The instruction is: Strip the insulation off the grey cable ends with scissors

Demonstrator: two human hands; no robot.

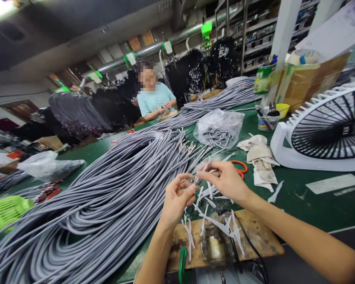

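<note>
My left hand (177,197) has its thumb and fingers pinched round a grey cable end (197,180). Close against it, my right hand (225,177) pinches the same end from above, where a thin whitish tip shows between the fingers. Just left lies a large looped bundle of grey cables (112,177), with pale stripped ends (189,148) pointing toward my hands. Below my hands, white strips (208,193) are scattered over the table and hang over a soot-stained wooden board (254,232). Orange scissor handles (241,169) show behind my right wrist.
A white fan (328,126) and a crumpled cloth (260,157) stand to the right. Behind my hands lies a clear bag of grey pieces (219,128). A green clamp (182,264) grips the board's front. Across the table, a person (155,96) works with their hands.
</note>
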